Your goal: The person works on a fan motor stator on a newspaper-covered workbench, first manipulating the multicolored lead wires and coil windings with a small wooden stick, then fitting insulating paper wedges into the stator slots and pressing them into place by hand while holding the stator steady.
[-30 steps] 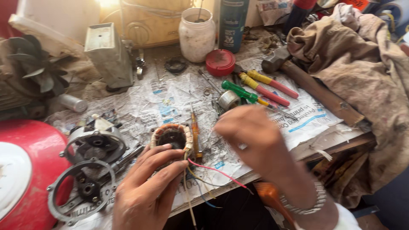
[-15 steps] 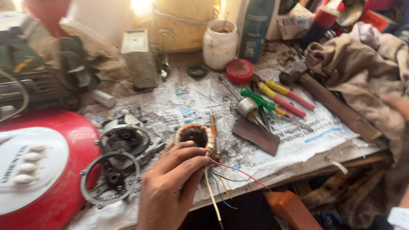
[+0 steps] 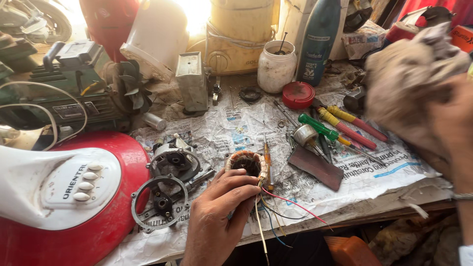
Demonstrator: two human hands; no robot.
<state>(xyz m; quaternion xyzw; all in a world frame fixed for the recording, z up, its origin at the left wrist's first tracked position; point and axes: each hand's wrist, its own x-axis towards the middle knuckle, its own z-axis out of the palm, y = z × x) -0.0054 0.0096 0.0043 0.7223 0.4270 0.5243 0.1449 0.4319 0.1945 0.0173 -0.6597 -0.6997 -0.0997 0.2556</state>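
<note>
My left hand point(image 3: 217, 216) rests on the newspaper and grips a round motor stator point(image 3: 246, 162) wound with copper wire, fingers over its near rim. Red, blue and yellow wires point(image 3: 288, 207) trail from the stator over the table's front edge. A small orange-handled screwdriver point(image 3: 267, 160) lies against the stator's right side. My right hand point(image 3: 453, 128) is raised at the right edge, blurred, holding a dirty brown cloth point(image 3: 409, 83) bunched above the table.
Red, yellow and green screwdrivers point(image 3: 345, 125) and a dark flat plate point(image 3: 315, 167) lie right of the stator. A motor housing point(image 3: 172, 160) and ring cover point(image 3: 160, 202) sit left. A red-and-white fan base point(image 3: 64, 197), white jar point(image 3: 276, 66) and red lid point(image 3: 298, 94) stand around.
My right hand left the stator, swung right and lifted the brown cloth off the table. My left hand stayed on the stator. The camera moved closer.
</note>
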